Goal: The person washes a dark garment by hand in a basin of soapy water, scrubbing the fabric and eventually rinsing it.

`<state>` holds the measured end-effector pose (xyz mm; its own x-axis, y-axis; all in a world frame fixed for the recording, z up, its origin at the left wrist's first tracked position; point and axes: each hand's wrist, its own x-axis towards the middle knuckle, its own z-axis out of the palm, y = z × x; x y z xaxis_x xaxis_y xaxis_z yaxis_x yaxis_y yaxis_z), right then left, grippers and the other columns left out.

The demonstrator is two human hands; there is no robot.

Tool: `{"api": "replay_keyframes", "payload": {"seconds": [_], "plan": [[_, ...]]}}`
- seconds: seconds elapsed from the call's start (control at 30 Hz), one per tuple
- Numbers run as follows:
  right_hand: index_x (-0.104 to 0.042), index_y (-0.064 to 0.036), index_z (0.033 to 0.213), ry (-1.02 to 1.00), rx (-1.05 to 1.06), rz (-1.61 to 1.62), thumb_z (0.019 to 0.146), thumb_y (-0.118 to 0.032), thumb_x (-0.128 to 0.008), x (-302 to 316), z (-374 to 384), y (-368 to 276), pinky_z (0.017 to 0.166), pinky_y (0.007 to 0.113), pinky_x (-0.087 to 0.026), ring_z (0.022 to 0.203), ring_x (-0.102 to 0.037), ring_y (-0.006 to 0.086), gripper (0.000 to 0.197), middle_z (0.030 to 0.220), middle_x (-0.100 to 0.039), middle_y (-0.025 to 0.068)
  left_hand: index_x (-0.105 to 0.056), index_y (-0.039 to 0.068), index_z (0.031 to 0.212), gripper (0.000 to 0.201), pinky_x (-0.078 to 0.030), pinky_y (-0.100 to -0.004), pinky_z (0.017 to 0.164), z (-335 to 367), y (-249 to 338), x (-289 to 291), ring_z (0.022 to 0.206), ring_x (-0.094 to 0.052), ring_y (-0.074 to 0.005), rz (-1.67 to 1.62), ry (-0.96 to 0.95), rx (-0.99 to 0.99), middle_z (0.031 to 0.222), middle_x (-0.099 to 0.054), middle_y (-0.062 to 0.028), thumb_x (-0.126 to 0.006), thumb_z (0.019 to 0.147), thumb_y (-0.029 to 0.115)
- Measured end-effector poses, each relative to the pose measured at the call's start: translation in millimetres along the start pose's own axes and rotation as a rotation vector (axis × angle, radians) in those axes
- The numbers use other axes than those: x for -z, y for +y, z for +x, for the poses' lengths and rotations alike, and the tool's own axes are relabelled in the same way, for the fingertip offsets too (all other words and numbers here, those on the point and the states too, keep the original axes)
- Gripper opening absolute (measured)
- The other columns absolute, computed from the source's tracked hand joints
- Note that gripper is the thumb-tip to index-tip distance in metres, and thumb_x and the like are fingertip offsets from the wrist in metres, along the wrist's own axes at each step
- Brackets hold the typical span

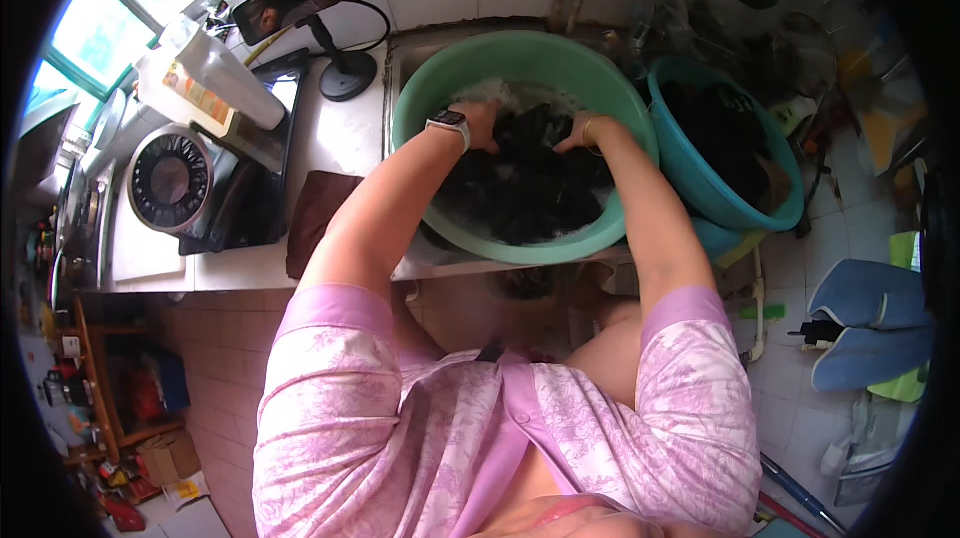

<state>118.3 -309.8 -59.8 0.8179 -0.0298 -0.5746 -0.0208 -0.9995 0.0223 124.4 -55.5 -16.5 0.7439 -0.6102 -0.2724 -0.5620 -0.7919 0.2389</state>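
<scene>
A large green basin [420,88] holds sudsy water and a dark, wet cloth [530,193], most of it sunk below the surface. My left hand [483,125], with a watch on its wrist, grips the cloth on its left side. Across from it, my right hand [578,132], with a thin bracelet at the wrist, has hold of the cloth's right side. A dark fold bunches up between the two hands. Several fingertips are hidden in the fabric. White foam [490,93] floats behind my hands, near the basin's far wall.
Right of the basin leans a blue tub [790,200] with dark cloth inside. A phone [288,3] on a stand [348,75], a stove burner [170,178] and a white jug [235,83] occupy the left counter. A brown cloth [318,218] hangs at the counter's edge.
</scene>
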Motion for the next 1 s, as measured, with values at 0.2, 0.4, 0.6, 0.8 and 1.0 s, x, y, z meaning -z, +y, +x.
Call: {"api": "replay_keyframes", "payload": {"seconds": [0.2, 0.4, 0.6, 0.8, 1.0], "plan": [[-0.057, -0.0081, 0.126, 0.33, 0.083, 0.159, 0.074, -0.026, -0.079, -15.5, 8.3, -16.4, 0.091, 0.047, -0.052, 0.114, -0.059, 0.034, 0.059, 0.125, -0.062, 0.0159, -0.059, 0.005, 0.125, 0.069, -0.05, -0.0472, 0.09, 36.8, -14.8, -32.7, 0.105, -0.063, -0.0397, -0.023, -0.06, -0.038, 0.112, -0.066, -0.024, -0.082, 0.064, 0.029], [-0.057, -0.0083, 0.122, 0.708, 0.226, 0.273, 0.076, -0.024, -0.078, 45.1, -92.4, -42.9, 0.087, 0.045, -0.051, 0.107, -0.06, 0.0385, 0.053, 0.116, -0.065, 0.0157, -0.063, 0.002, 0.112, 0.055, -0.05, -0.0467, 0.086, 3.0, -9.1, 1.7, 0.1, -0.063, -0.0408, -0.186, 0.289, -0.119, 0.103, -0.067, -0.0233, -0.08, 0.065, 0.024], [-0.058, -0.0084, 0.108, 1.331, 0.459, 0.082, 0.075, -0.02, -0.078, 82.4, -145.3, -48.0, 0.079, 0.042, -0.05, 0.096, -0.062, 0.0315, 0.04, 0.098, -0.064, 0.0085, -0.057, 0.001, 0.115, 0.056, -0.049, -0.047, 0.087, -36.3, 19.8, 55.0, 0.103, -0.059, -0.0428, -0.216, 0.73, -0.077, 0.105, -0.064, -0.0234, -0.079, 0.066, 0.02], [-0.056, -0.0128, 0.106, 1.294, 0.565, -0.025, 0.069, -0.015, -0.078, 55.3, -192.2, -52.9, 0.08, 0.041, -0.046, 0.095, -0.059, 0.0296, 0.044, 0.099, -0.057, 0.0102, -0.052, 0.001, 0.114, 0.056, -0.048, -0.0465, 0.09, -84.3, 24.4, 54.6, 0.11, -0.054, -0.0408, -0.096, 0.87, -0.197, 0.114, -0.059, -0.0203, -0.078, 0.065, 0.01], [-0.057, -0.0144, 0.102, 1.063, 0.671, -0.151, 0.068, -0.022, -0.078, 1.6, -200.2, -56.9, 0.079, 0.038, -0.045, 0.096, -0.057, 0.0248, 0.041, 0.098, -0.056, 0.0071, -0.05, -0.001, 0.122, 0.066, -0.043, -0.0447, 0.099, -128.0, 29.5, 35.5, 0.117, -0.05, -0.0407, 0.074, 0.414, -0.209, 0.121, -0.054, -0.0214, -0.08, 0.066, 0.015]]}}
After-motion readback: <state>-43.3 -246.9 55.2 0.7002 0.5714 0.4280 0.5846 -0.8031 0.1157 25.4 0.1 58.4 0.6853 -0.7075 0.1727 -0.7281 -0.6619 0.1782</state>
